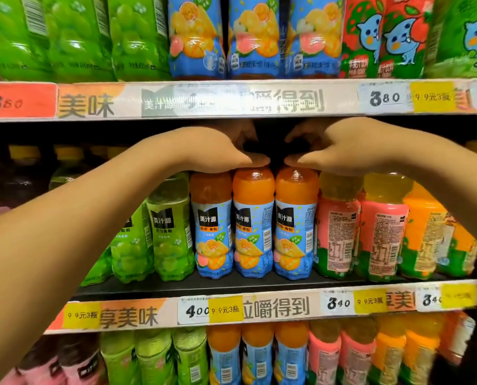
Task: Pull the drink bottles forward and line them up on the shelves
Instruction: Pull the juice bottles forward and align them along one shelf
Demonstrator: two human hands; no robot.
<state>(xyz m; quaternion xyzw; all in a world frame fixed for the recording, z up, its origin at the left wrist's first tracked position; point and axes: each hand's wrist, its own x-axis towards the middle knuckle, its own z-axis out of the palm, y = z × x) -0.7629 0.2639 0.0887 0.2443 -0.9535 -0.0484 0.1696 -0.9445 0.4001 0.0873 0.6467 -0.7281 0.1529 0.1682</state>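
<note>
Three orange drink bottles point(253, 222) with blue labels stand side by side near the front of the middle shelf point(231, 284), upright and touching one another, labels facing out. Both of the person's hands are up at their caps, under the shelf above. Left hand point(218, 150) lies over the tops of the left and middle bottles, its thumb stretched flat along the caps, its fingers curled down behind them into the dark; the grip looks closed around the bottle tops, though the fingertips are hidden. Right hand point(340, 148) mirrors it over the right bottle, thumb flat across the cap, fingers hooked over the back. The two thumb tips nearly meet between the middle and right bottles.

Left of the orange three stand green grape bottles point(170, 232), a little tilted and set farther back. To the right stand pink-labelled bottles point(337, 234) with their back labels turned outward, then orange-labelled bottles point(426, 234) at the edge. A price strip point(276, 308) with yellow stickers runs along the front of the middle shelf. On the upper shelf point(231, 100) are green, blue and red bottles; on the lower shelf point(231, 357) the same colours repeat in rows.
</note>
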